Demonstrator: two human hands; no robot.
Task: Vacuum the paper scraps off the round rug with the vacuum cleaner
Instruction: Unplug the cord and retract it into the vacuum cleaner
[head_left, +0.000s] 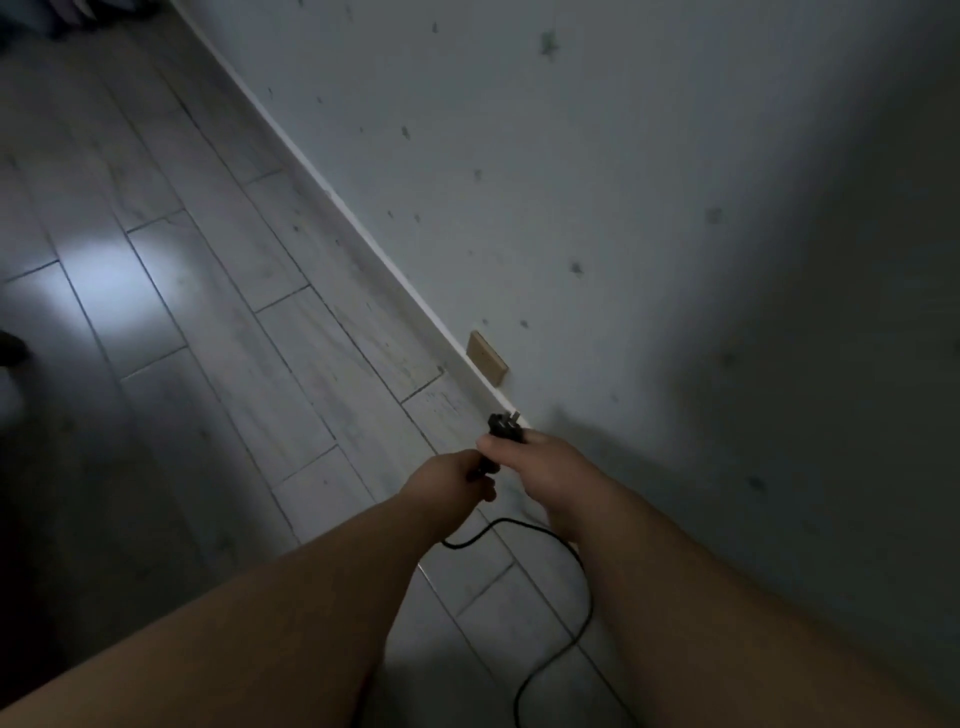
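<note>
Wall (623, 208): closes the whole right side; no passage beyond it.
Baseboard (363, 239): narrow white strip along the wall's foot, bounding the floor.
Tan wall plate (487, 358): low on the wall, just above the baseboard; open air between it and the plug (503, 427).
Floor (208, 312): bare pale planks, open to the left.
Cord (571, 597): black loop below the forearms, near the wall.
Dark object (10, 348): at the left edge, well apart.

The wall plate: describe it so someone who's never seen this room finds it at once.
Follow the pale wall down to its white skirting board. Just above it, beyond the black plug, sits a small square plate, the only tan thing on that wall.
</note>
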